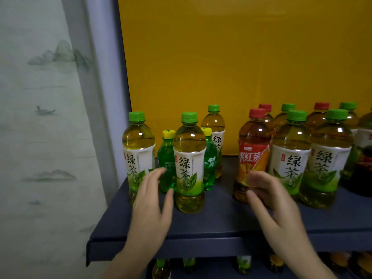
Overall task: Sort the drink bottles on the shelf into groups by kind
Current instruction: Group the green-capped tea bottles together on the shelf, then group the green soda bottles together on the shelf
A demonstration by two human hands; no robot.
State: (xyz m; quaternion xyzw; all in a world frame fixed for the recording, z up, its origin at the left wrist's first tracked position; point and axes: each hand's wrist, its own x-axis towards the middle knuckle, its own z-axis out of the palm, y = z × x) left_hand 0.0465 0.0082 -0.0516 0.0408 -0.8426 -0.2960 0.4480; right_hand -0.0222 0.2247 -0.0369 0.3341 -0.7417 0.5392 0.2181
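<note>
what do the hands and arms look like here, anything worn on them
Both are a person's bare hands. The left hand and the right hand show no gloves, rings or bands. There is no watch or bracelet at either wrist. No sleeve is in view: the left forearm and the right forearm run uncovered to the bottom edge of the picture.

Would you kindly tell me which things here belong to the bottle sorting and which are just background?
Job: green tea bottles, red tea bottles, small yellow-capped green bottles, dark bottle, shelf.
Just background: yellow back panel, landscape wallpaper.
</note>
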